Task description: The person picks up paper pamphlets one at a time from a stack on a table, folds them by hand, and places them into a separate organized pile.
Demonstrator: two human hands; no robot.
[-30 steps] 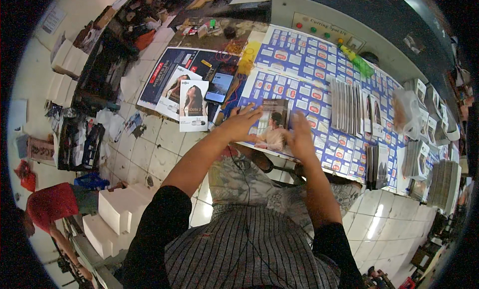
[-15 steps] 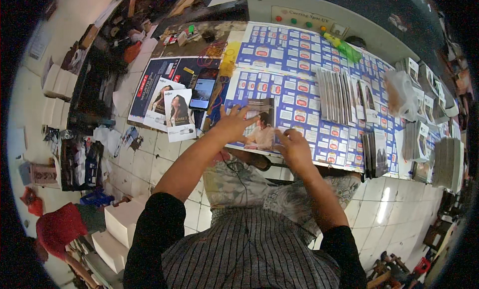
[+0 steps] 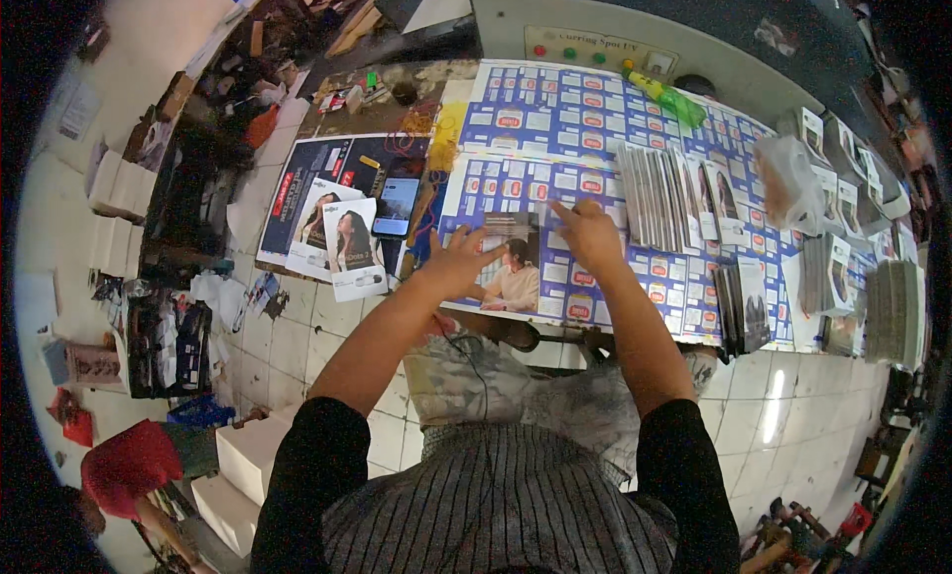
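Note:
A brochure (image 3: 513, 282) with a dark top and a picture of a person in pale clothing lies at the near edge of the table. My left hand (image 3: 454, 267) rests on its left side, fingers spread and lying over the page. Just right of the brochure, my right hand (image 3: 595, 239) hovers over or touches the blue printed sheet (image 3: 620, 267); which of the two I cannot tell. Its index finger points left, apart from the thumb, and nothing shows in it. Two white-and-dark brochures (image 3: 355, 245) overlap left of my hands, beside a phone (image 3: 398, 205) with a lit screen.
Rows of stacked brochures (image 3: 650, 197) stand to the right, with a darker bundle (image 3: 744, 306) nearer me. A clear plastic bag (image 3: 788, 182) and more stacks (image 3: 892, 311) sit beyond. A green bottle (image 3: 679, 105) lies near a grey machine panel (image 3: 595, 49). A person in red (image 3: 132, 468) is at lower left.
My right hand has left the brochure's right edge and moved up and away, its index finger now extended. My left hand stays spread on the brochure. The whole view has shifted slightly.

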